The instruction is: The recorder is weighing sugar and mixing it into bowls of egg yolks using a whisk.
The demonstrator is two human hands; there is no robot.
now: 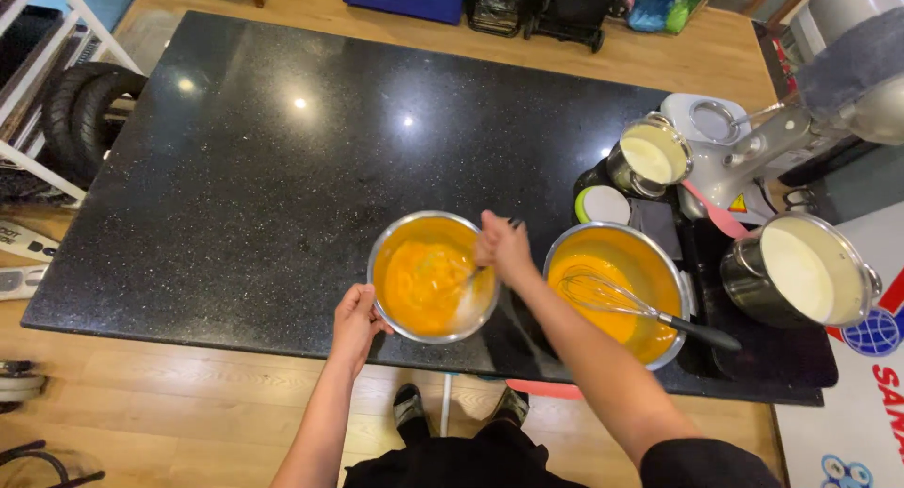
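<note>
Left hand (356, 320) clasps the steel bowl (433, 276) rim; right hand (504, 248) fingers close around a whisk (478, 270). Best kept steady, strokes inside the yellow batter (424, 286).

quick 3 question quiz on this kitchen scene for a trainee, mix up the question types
1. True or false: the left hand grips the rim of the smaller steel bowl.
2. Multiple choice: where does the big balloon whisk lie? A) on the black counter B) in the larger steel bowl C) in the steel pot of white liquid
3. Fill in: the right hand holds a slim utensil dipped in ____-coloured mixture.

Key
1. True
2. B
3. Orange
</note>
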